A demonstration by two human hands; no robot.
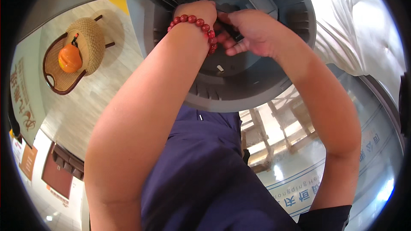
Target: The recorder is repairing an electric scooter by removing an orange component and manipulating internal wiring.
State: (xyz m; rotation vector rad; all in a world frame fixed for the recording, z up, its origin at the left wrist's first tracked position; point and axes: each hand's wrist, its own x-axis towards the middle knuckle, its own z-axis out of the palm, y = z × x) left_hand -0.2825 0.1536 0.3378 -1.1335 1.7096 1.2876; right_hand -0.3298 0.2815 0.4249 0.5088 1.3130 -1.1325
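Observation:
My left hand, below a red bead bracelet, reaches inside a round grey plastic tub, its fingers mostly hidden. My right hand is beside it, with curled, partly separated fingers around a dark part in the tub. What exactly that part is, I cannot make out. A grey angular piece and small white bits lie on the tub's inside.
At left, a woven chair holds an orange helmet-like object on a light floor. Bunched white fabric sits at upper right. Below the tub and to the right is a glossy printed surface.

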